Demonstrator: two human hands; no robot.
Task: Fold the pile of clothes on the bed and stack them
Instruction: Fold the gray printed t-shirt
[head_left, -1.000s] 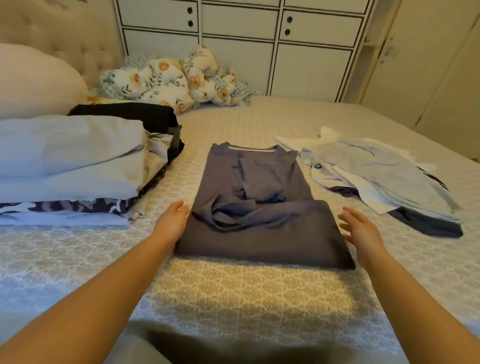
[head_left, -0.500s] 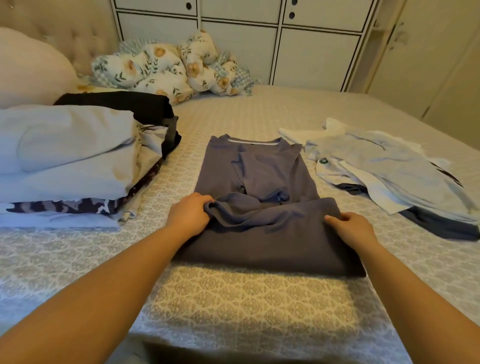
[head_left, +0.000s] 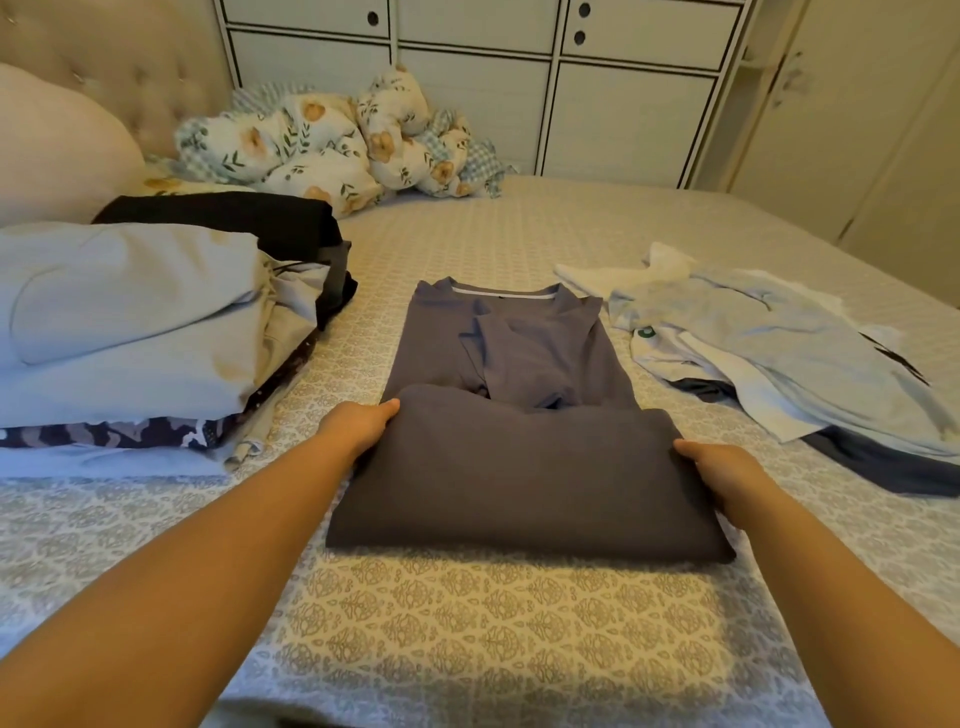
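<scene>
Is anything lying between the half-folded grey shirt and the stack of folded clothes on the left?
Nothing visible: only bare patterned bedspread separates the grey shirt, gripped by left hand and right hand, from the folded stack.

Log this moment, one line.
step: folding grey shirt | left hand, right hand: gripping fold | folded stack: left

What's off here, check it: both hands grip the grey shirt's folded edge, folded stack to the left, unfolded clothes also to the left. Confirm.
One thing is wrong. The head view shows the unfolded clothes to the right of the grey shirt, not left. The left hand and right hand do grip it; the folded stack is left.
</scene>
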